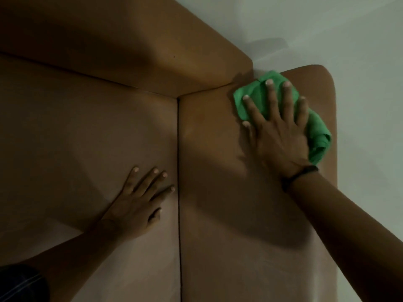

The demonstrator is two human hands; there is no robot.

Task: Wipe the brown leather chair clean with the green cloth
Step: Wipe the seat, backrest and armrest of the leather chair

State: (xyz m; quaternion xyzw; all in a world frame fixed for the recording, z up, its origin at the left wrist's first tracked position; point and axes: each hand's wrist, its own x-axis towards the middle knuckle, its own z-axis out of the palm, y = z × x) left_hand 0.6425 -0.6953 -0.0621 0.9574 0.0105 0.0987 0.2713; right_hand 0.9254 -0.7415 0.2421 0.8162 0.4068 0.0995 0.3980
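The brown leather chair (207, 131) fills most of the view, with its seat cushion on the left, its backrest across the top and its armrest on the right. The green cloth (316, 131) lies crumpled on the far end of the armrest, near the corner with the backrest. My right hand (277, 127) presses flat on the cloth with fingers spread; a dark band circles its wrist. My left hand (139, 201) rests flat and empty on the seat cushion, fingers apart, beside the seam to the armrest.
A pale wall (359, 51) stands behind and to the right of the chair, close against the armrest. A dark seam (178, 171) runs between seat cushion and armrest. A bit of dark clothing (19, 284) shows at the bottom left corner.
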